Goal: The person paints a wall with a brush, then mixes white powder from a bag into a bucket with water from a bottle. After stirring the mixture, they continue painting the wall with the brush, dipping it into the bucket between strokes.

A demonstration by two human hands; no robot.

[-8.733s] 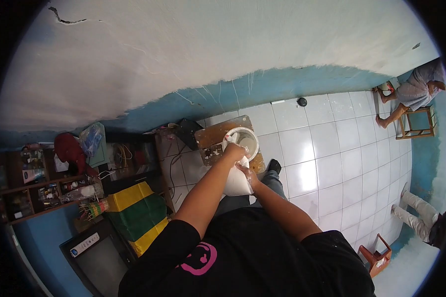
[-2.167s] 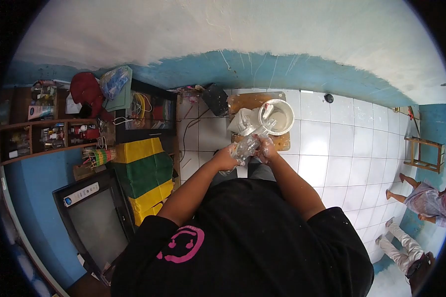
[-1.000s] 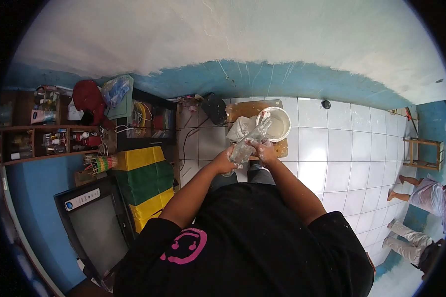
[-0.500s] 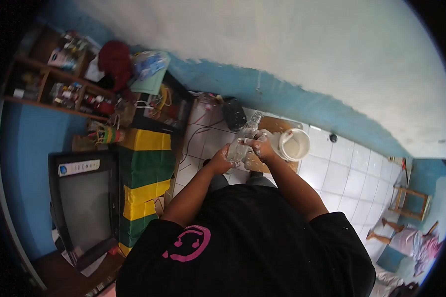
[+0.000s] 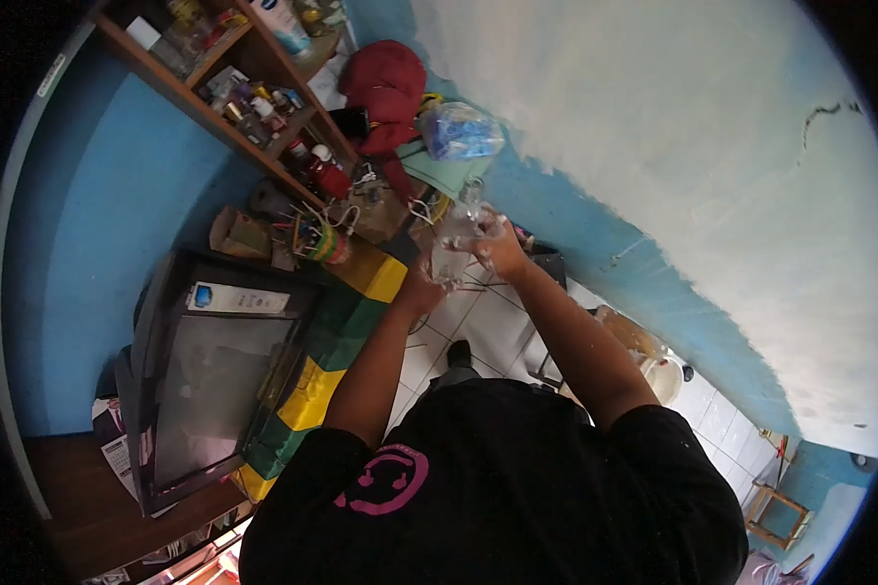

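Observation:
A clear glass bottle (image 5: 454, 249) is held out in front of me, its neck pointing away toward the cluttered corner. My left hand (image 5: 421, 287) is closed around the bottle's lower end. Higher up, my right hand (image 5: 502, 252) grips the side of the bottle, with its fingers over the glass. White smears cover the fingers of both hands. What is inside the bottle, if anything, I cannot make out.
Left of me stand a television (image 5: 219, 390) and a wooden shelf (image 5: 263, 146) with small bottles. A dark red cloth (image 5: 380, 93) and a plastic-wrapped pack (image 5: 461, 132) lie in the corner. A white bucket (image 5: 665, 378) is beyond my right arm, near the patchy wall (image 5: 634, 127).
My body and view have turned left toward the shelf corner. Both hands have carried the bottle away from beside the bucket, which now shows at the lower right, partly behind my arm.

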